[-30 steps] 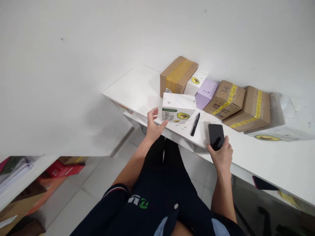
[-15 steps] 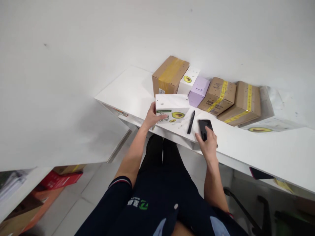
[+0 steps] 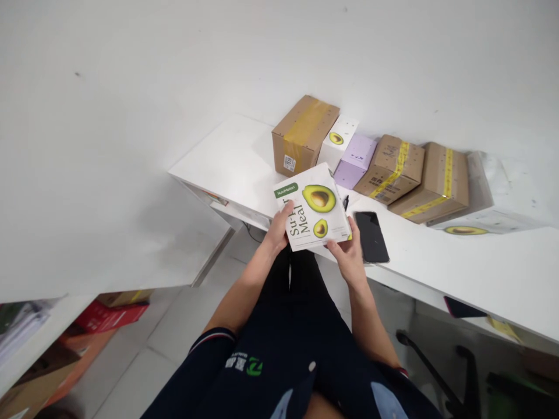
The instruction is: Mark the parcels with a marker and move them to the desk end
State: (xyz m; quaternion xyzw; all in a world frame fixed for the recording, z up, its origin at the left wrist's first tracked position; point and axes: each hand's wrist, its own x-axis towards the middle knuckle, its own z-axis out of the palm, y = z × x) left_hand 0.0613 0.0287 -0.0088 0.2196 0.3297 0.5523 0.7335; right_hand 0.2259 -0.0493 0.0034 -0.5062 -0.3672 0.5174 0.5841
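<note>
A white box (image 3: 312, 207) printed with avocados and the word "Meal" is tilted up at the front edge of the white desk (image 3: 458, 267), its printed face toward me. My left hand (image 3: 279, 228) grips its left side. My right hand (image 3: 347, 256) holds its lower right corner. A black phone (image 3: 371, 236) lies flat on the desk just right of the box. A black pen (image 3: 346, 202) peeks out behind the box, mostly hidden.
Against the wall stand a tall brown taped box (image 3: 304, 134), a small white avocado box (image 3: 338, 142), a purple box (image 3: 356, 160) and two brown boxes with yellow tape (image 3: 419, 177). A flat white avocado pack (image 3: 476, 224) lies further right. Red and orange boxes (image 3: 109, 314) sit low left.
My right hand let go of the phone, which now lies on the desk, and moved left to the white box. Both hands have lifted and tipped the box toward me.
</note>
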